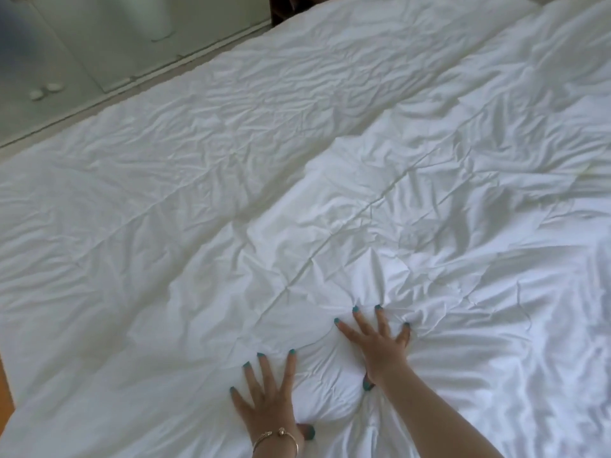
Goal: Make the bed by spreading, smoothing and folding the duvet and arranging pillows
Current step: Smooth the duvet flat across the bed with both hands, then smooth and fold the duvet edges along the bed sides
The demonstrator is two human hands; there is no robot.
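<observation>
head view: a white duvet [330, 193] lies spread over the bed, wrinkled all over, with a long crease running diagonally from the lower middle toward the upper right. the left hand [267, 395] presses flat on it near the bottom edge, fingers splayed wide, holding nothing, a gold bracelet [276, 439] on the wrist. the right hand [380, 345] lies just beside it, also spread wide and flat, fingertips sunk into bunched fabric. frosted glass doors [82, 44] stand beyond the bed's far side.
</observation>
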